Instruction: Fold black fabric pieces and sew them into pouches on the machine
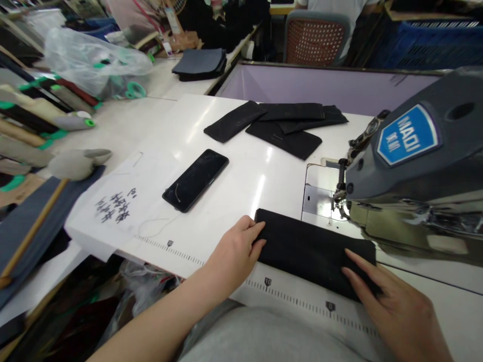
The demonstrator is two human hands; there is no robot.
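A folded black fabric piece [309, 249] lies flat on the white sewing table, just in front of the sewing machine [415, 151]. My left hand [241, 244] pinches its left end between thumb and fingers. At the other end my right hand [388, 296] grips the fabric near its right edge, part of that edge hidden under the fingers. The machine's needle and presser foot [339, 196] stand beyond the fabric, apart from it. Several similar black fabric pieces [285, 136] lie overlapping farther back on the table.
A black phone [196, 180] rests left of centre, near a paper with handwriting [116, 206]. Thread cones [45, 100] and a clear plastic bag [98, 60] crowd the left. Ruler marks [267, 282] run along the front edge. Behind stand a chair [315, 40] and a person [339, 7].
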